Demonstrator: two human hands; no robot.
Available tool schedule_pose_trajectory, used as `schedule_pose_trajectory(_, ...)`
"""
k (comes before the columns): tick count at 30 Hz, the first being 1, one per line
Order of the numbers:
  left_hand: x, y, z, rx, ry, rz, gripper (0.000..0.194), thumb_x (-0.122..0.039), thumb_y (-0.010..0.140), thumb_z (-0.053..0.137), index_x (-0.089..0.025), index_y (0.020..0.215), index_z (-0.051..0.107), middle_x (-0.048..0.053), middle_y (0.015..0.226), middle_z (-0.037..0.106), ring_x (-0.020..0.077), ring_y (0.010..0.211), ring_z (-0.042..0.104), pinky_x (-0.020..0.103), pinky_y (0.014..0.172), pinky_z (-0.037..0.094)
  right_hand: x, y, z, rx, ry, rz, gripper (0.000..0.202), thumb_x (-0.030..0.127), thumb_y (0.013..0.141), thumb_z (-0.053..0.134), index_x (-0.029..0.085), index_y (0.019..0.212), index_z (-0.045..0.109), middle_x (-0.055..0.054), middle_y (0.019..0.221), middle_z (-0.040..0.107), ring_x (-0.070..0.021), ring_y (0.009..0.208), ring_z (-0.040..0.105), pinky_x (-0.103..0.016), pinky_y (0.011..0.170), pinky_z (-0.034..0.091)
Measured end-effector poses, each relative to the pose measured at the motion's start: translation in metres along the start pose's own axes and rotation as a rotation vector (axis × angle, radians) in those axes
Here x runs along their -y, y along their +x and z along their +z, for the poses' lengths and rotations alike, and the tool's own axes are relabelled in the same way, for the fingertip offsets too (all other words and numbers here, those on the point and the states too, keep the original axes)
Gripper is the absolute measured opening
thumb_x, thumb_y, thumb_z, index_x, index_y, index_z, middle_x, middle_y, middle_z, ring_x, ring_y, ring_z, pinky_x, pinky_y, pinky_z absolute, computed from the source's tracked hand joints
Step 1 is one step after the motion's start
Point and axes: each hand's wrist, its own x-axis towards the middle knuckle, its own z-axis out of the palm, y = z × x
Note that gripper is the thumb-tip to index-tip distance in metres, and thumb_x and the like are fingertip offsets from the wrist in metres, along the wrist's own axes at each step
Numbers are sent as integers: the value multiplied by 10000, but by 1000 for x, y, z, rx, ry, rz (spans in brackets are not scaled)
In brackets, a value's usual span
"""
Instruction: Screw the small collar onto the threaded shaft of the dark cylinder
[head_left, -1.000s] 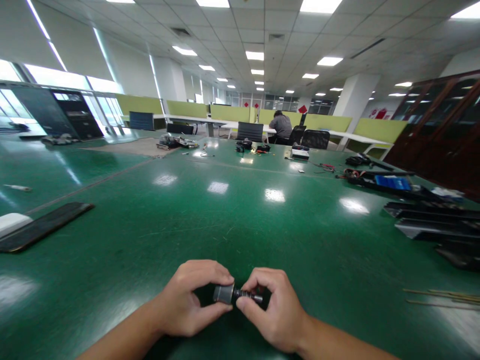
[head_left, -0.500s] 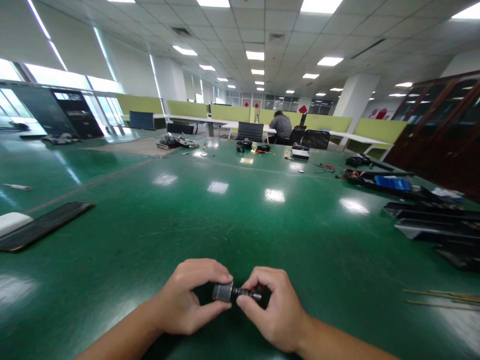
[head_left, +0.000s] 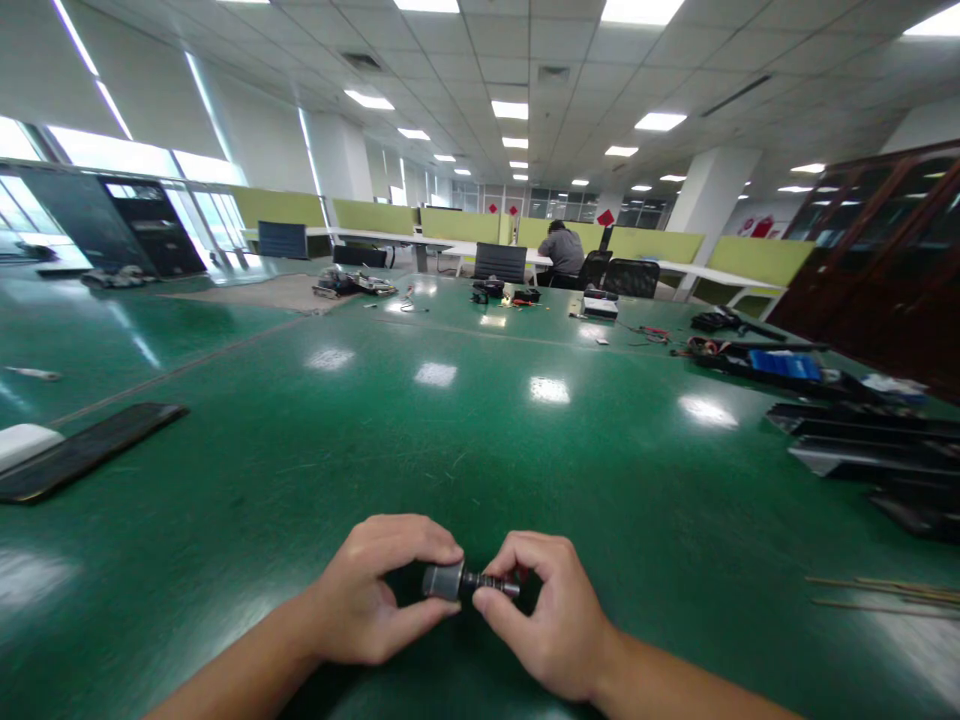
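A small dark metal part lies sideways between my hands, low in the middle of the head view. Its wide grey block is pinched between the thumb and fingers of my left hand. From the block a thin black ribbed shaft points right, and the thumb and forefinger of my right hand close on it. Both hands are just above the green table. The fingers partly hide the shaft.
At the left lies a dark flat bar beside a white object. Black metal channels and thin rods are on the right. Toolboxes and parts line the far edge; a person sits beyond.
Both hands and the held part have shifted very slightly to the left. The grip of each hand looks the same.
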Motion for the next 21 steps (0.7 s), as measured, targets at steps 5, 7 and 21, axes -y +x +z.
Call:
schedule_pose_trajectory(5,-2,3,-1,-3,6,10,440,-111,720,824,-185,1115,646,58,975,750,174,896,726,280,809,591,1,0,0,-1,13,-4,117,197,778,716,174,706,626,29,636,579,-132,602,542,-265,614,372)
schedule_pose_trajectory(7,-3,3,-1,-5,14,14,437,-114,719,823,-184,1114,649,57,972,751,173,892,727,279,807,592,1,0,0,-2,12,-6,117,199,776,718,175,707,627,29,636,580,-133,600,540,-264,610,372)
schedule_pose_trajectory(21,-3,3,-2,-7,31,17,436,-115,719,826,-187,1113,652,60,974,754,177,895,729,284,804,598,0,0,-1,-1,7,-5,112,201,781,714,177,711,630,23,643,589,-138,609,546,-266,614,377)
